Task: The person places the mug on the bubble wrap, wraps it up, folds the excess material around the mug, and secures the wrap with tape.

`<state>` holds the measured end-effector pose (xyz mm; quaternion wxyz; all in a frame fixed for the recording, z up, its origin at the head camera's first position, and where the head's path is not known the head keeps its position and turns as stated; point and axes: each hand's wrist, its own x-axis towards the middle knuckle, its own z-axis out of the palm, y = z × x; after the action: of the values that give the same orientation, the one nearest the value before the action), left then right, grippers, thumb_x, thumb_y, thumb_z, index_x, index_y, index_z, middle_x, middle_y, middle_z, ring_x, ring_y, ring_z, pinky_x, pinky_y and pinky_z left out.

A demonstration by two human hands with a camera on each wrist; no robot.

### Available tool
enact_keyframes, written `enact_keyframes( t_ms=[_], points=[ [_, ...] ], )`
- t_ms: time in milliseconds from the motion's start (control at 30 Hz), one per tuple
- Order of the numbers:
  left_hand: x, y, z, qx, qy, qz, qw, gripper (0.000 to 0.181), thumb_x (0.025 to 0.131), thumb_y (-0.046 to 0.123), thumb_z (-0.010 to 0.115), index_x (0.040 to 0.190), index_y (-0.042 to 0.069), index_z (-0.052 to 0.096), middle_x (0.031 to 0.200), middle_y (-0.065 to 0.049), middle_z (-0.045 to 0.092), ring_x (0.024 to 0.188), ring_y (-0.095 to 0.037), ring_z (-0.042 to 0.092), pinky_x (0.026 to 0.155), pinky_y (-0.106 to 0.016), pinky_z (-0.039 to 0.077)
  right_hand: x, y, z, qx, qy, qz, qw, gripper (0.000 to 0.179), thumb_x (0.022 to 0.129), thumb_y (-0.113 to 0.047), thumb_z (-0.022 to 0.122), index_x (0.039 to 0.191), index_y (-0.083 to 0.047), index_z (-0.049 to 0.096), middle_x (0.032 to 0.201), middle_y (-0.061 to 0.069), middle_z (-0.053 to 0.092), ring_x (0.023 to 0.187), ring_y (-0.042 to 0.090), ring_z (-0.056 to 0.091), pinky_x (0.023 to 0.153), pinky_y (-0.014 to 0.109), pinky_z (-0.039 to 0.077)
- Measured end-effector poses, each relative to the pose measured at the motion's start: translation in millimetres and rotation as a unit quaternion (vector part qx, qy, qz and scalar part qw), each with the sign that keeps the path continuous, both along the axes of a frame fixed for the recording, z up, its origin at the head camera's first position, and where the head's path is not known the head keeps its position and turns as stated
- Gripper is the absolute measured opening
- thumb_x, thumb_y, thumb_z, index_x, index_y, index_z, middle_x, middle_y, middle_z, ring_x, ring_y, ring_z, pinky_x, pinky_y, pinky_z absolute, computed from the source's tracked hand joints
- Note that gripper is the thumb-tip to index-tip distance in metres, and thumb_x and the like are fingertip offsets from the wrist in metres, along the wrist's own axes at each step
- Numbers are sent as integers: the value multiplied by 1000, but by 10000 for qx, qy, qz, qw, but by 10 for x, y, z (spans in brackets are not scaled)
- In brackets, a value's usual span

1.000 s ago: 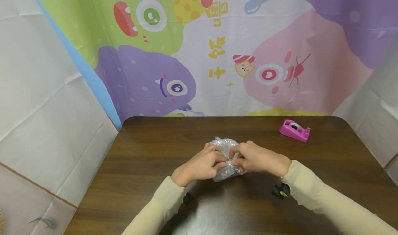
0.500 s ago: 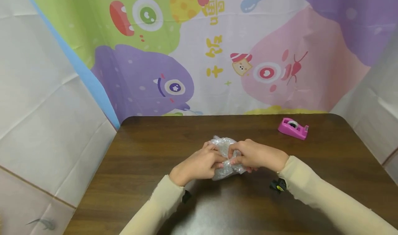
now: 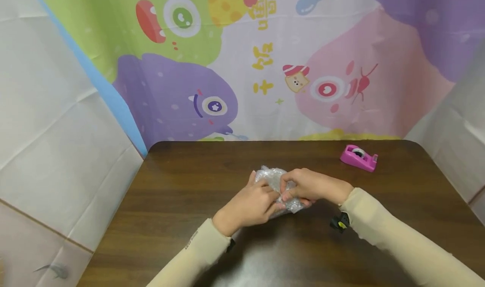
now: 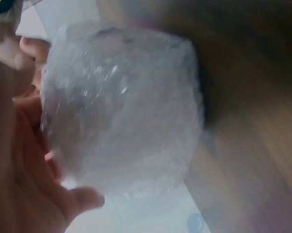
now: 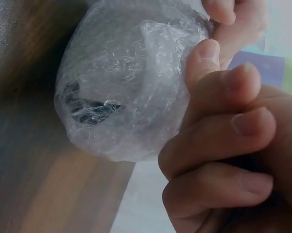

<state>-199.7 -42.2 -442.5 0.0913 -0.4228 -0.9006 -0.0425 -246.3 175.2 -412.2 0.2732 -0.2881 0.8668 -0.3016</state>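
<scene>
A rounded bundle in clear bubble wrap (image 3: 272, 177) rests on the brown table between both hands. My left hand (image 3: 251, 203) grips it from the left, its fingers over the top and one finger apart at the far side. Across from it, my right hand (image 3: 312, 186) pinches the wrap at the top with bent thumb and index finger; its other fingers are curled. The left wrist view shows the side of the bundle (image 4: 126, 111) large and blurred. In the right wrist view, something dark shows through the wrap (image 5: 131, 68); its kind is hidden.
A pink tape dispenser (image 3: 358, 158) with a roll in it stands at the back right of the table (image 3: 182, 181). Behind the table's far edge hangs a cartoon-print cloth (image 3: 269, 122). Pale sheets (image 3: 68, 122) flank both sides.
My left hand has shifted slightly toward the right and nearer over the bundle, one finger now lifted away. My right hand keeps pinching the wrap, nearly in place.
</scene>
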Motion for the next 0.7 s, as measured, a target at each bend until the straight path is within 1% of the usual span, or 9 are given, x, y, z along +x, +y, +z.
enact_keyframes(
  t_ms=[67,133,167,233,300,367,433,533,700],
  points=[
    [27,19,-36,-26,388,62,9992,34,107,42,53,94,19,73,93,8,74,105,-18,63,112,-69,39,22,14,-16,-56,270,26,9996,10,93,-22,75,91,-19,66,48,-3,51,37,6,45,39,22,41],
    [45,25,-72,5,733,127,9972,33,106,41,53,90,19,72,92,8,74,103,-18,63,111,-67,42,66,32,-31,-2,1069,176,9941,10,92,-28,77,94,-19,72,56,-5,59,43,2,46,43,22,42],
    [50,25,-86,25,853,141,9963,33,106,42,53,90,19,72,93,7,74,103,-18,64,110,-66,43,95,45,-38,23,1616,272,9865,13,91,-31,77,96,-20,75,60,-7,62,46,0,45,44,22,42],
    [57,19,-100,26,966,152,9952,33,106,42,52,90,19,71,96,7,75,106,-18,64,111,-65,43,156,71,-57,125,2939,537,9542,19,88,-37,78,99,-22,80,69,-8,64,52,-1,44,47,21,41],
    [56,5,-112,-30,966,165,9952,32,107,42,51,93,20,69,100,8,75,112,-18,63,113,-64,42,207,87,-79,135,4217,743,9036,22,87,-39,80,101,-23,82,78,-8,63,62,3,46,54,21,42],
    [51,-9,-118,-81,852,170,9962,30,107,41,50,97,20,68,103,8,75,116,-18,62,115,-64,39,237,97,-103,-33,4980,943,8620,20,86,-35,82,99,-20,82,83,-4,60,70,10,50,60,25,45],
    [44,-17,-125,-89,692,156,9974,28,107,39,51,100,20,68,105,9,74,119,-18,61,116,-64,37,246,107,-128,-210,5353,1149,8365,19,84,-27,86,100,-19,81,92,1,62,83,17,56,68,30,48],
    [38,-12,-134,-47,549,135,9984,27,107,39,51,103,19,70,106,9,75,119,-17,61,115,-66,37,244,128,-160,-410,5394,1388,8295,26,79,-18,90,104,-18,80,106,1,70,102,22,63,78,36,53],
    [44,9,-137,-40,622,180,9979,26,105,38,55,106,18,71,107,7,76,116,-18,61,114,-67,39,229,143,-202,-547,5192,1669,8364,33,79,-17,89,111,-14,80,112,-3,77,120,29,65,97,46,55]
  ],
)
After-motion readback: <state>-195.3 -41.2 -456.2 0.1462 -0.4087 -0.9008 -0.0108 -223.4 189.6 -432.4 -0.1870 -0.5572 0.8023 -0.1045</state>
